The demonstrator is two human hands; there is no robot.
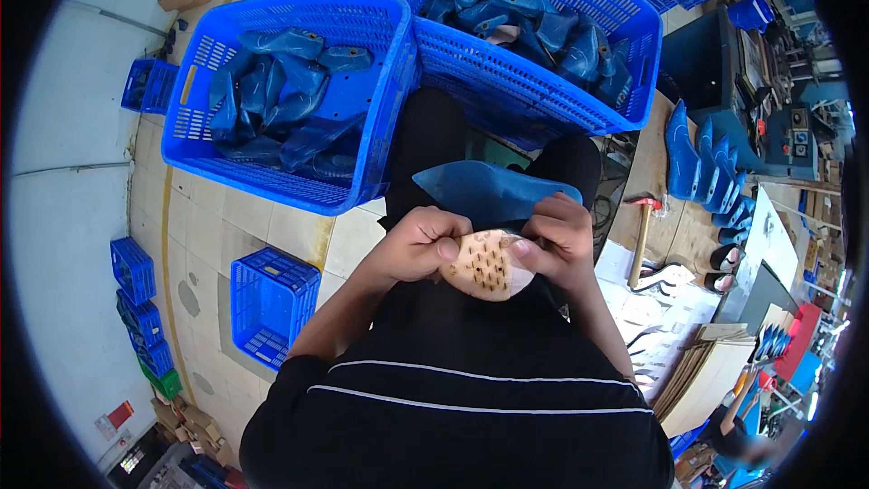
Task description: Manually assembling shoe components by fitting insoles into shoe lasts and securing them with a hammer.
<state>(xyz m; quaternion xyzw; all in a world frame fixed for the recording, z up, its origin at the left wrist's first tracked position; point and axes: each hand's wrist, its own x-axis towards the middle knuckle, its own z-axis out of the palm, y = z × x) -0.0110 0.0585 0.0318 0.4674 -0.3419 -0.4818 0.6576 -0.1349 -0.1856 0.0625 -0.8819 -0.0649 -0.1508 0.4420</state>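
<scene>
A pale tan, rounded flat piece (489, 264) with dark marks in rows is stretched between my hands in front of my body. My left hand (418, 244) pinches its left edge between thumb and fingers. On the right edge, my right hand (559, 240) has its thumb pressed down, fingers curled behind. Just beyond the piece a blue shoe last (489, 192) lies sideways across my lap, its right end meeting my right fingers. Whether those fingers also grip the last I cannot tell.
Two big blue crates, one on the left (376, 163) and one farther right (634, 118), hold many blue shoe lasts. A smaller blue crate (243, 308) stands on the tiled floor. On the right-hand bench (647, 163) are a row of lasts (685, 158), a hammer (644, 235) and dark strips.
</scene>
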